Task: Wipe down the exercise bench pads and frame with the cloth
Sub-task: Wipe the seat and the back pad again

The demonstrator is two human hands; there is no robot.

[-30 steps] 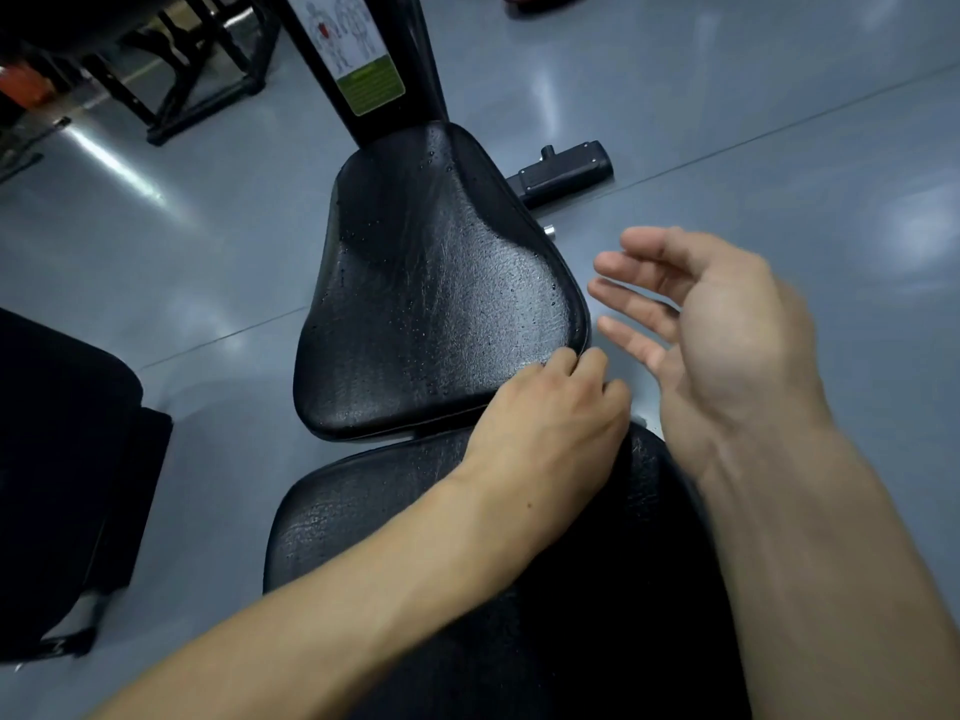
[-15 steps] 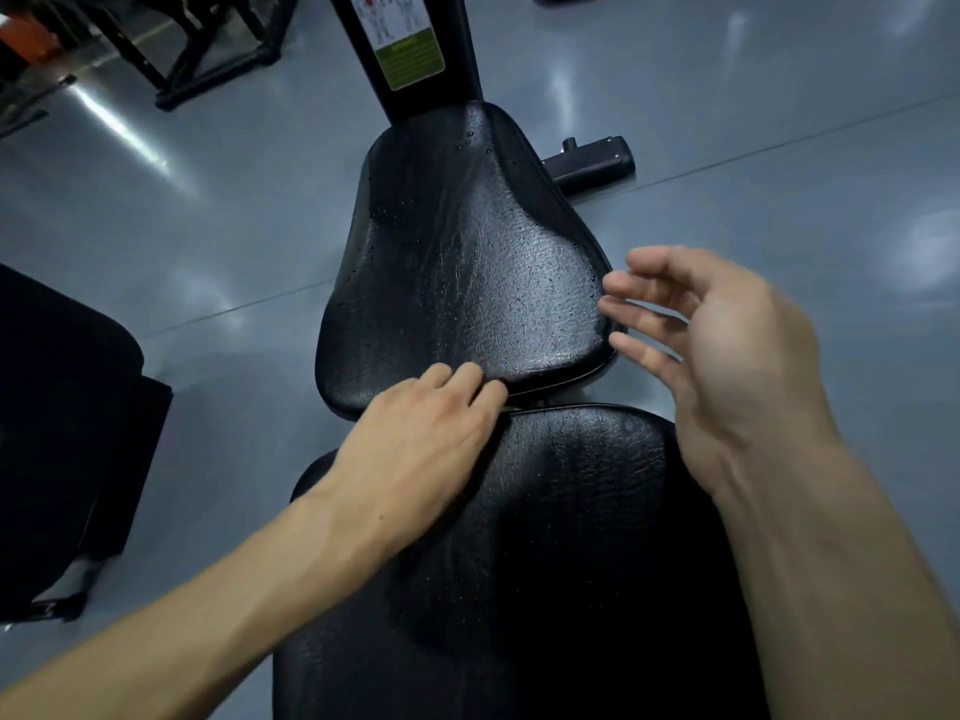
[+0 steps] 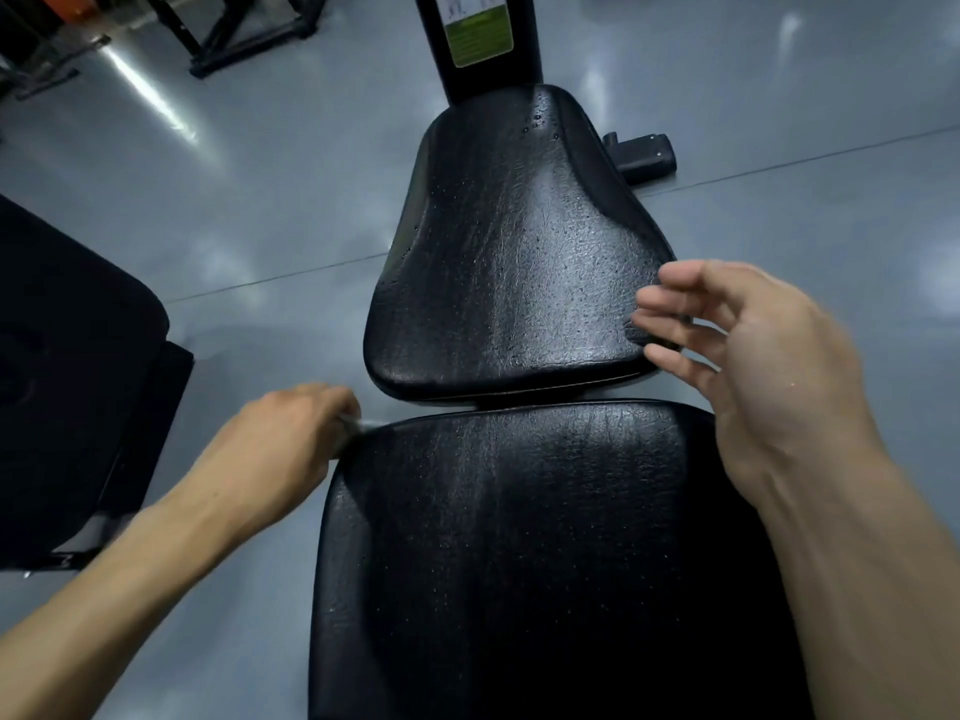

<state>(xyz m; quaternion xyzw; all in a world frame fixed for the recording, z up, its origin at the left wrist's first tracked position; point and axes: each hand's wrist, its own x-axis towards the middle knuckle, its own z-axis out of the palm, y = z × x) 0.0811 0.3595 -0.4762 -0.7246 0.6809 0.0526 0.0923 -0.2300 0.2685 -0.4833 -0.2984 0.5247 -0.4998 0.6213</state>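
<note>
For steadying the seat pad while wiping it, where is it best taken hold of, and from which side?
Probably the wide near corner of the seat pad, from its right side. The pad flares toward the near end and its edge overhangs the gap before the back pad, leaving room for fingers underneath. The right hand, open, is already beside that corner. No cloth is visible.

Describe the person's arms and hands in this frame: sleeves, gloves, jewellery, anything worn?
Nothing worn is visible. The left hand and right hand are both bare: no gloves, rings or watch. Both forearms are bare up to the frame's edge, with no sleeve, cuff or wristband in view. The fingertips are blurred, so the nails cannot be made out.
</note>
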